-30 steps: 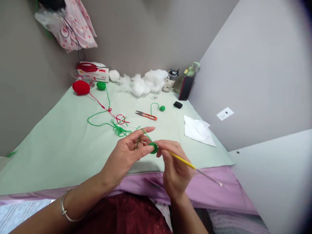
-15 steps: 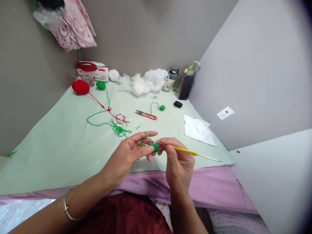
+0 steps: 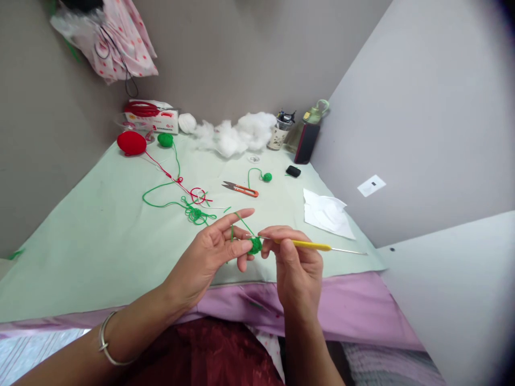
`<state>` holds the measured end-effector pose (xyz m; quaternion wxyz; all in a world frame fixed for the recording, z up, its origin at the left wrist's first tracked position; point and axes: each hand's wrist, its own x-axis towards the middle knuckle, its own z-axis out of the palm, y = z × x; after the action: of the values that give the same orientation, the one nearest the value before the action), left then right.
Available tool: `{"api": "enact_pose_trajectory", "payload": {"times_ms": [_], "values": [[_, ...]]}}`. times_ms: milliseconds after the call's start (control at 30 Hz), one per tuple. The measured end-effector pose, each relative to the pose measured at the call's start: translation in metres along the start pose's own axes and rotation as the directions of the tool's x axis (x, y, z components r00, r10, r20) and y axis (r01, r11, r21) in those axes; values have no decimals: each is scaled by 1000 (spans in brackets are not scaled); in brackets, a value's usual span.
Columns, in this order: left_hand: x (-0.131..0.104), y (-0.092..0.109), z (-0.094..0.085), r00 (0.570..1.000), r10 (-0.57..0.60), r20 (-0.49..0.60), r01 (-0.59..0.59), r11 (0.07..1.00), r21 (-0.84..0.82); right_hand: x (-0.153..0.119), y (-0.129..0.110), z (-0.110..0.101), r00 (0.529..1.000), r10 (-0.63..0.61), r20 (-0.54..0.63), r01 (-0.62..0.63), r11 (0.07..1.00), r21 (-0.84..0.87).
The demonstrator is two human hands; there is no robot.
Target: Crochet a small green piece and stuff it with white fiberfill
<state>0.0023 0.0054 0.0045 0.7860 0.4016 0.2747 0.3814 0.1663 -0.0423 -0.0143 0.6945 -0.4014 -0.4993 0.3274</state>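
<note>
Between the thumb and fingers of my left hand [image 3: 217,244] is a small green crochet piece [image 3: 255,246]. Green yarn [image 3: 243,221] runs over the raised left index finger down to the piece. My right hand [image 3: 298,262] grips a crochet hook [image 3: 309,244] by its yellow handle; its metal tip is at the top of the piece, and a second metal end points right. Beyond my left hand lies a loose tangle of green yarn [image 3: 196,215], with a strand leading back to a green yarn ball [image 3: 165,140].
Orange-handled thread snips [image 3: 241,188] and a small green crocheted ball [image 3: 267,177] lie past my hands. White stuffing [image 3: 237,135], a red yarn ball [image 3: 131,143], a pen cup [image 3: 279,134] and a phone [image 3: 307,143] stand at the back. White paper [image 3: 328,213] lies at right.
My left index finger has lifted, drawing the yarn straighter. The hook has turned flatter and shifted slightly right, with my right hand.
</note>
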Motion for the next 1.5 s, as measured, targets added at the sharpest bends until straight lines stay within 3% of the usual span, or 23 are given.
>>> {"api": "enact_pose_trajectory", "payload": {"times_ms": [200, 433, 533, 667, 833, 900, 967, 1067, 1100, 1133, 1200, 1267, 1300, 1367, 1500], "values": [[-1, -2, -1, 1000, -12, 20, 12, 1000, 5, -2, 0, 0, 1000, -1, -23, 0, 999, -36], [-1, 3, 1, 1000, 4, -7, -3, 999, 46, 2, -3, 1, 1000, 21, -12, -20, 995, 99], [-2, 3, 1, 998, 47, -41, -42, 993, 112, -1, -5, -1, 999, -31, 9, 31, 1000, 1], [-3, 1, -1, 991, 117, -66, -101, 973, 206, -9, -8, -1, 979, -199, 34, 201, 954, -222], [-4, 1, 0, 987, 141, -75, -121, 968, 218, -10, -12, -1, 957, -273, 97, 290, 901, -322], [-5, 1, 2, 986, 146, -85, -125, 969, 213, -11, -11, -2, 938, -308, 157, 346, 845, -408], [-5, 0, 4, 986, 138, -93, -119, 976, 180, -14, -6, -3, 898, -368, 242, 439, 706, -556], [-2, -1, 5, 997, 21, -70, -19, 999, 29, -18, 3, -4, 791, -508, 341, 577, 433, -692], [-1, 0, 5, 998, -38, -48, 36, 999, -35, -18, 4, -4, 778, -528, 340, 587, 418, -694], [0, 0, 4, 996, -90, -26, 88, 992, -92, -18, 5, -3, 793, -530, 301, 570, 469, -675], [1, 1, 2, 991, -135, 2, 134, 978, -162, -14, 2, -1, 880, -455, 137, 447, 694, -564], [1, 3, 1, 995, -97, -16, 93, 983, -159, -7, -2, 2, 945, -325, -22, 297, 887, -354], [0, 3, 0, 998, -61, -23, 58, 990, -131, -4, -5, 4, 962, -269, -46, 248, 933, -262], [-1, 3, 1, 1000, 10, -25, -11, 998, -56, 0, -8, 8, 977, -211, -21, 203, 961, -190], [-2, 1, 5, 994, 103, -47, -101, 993, 60, -3, -6, 12, 970, -242, 37, 239, 906, -348]]}}
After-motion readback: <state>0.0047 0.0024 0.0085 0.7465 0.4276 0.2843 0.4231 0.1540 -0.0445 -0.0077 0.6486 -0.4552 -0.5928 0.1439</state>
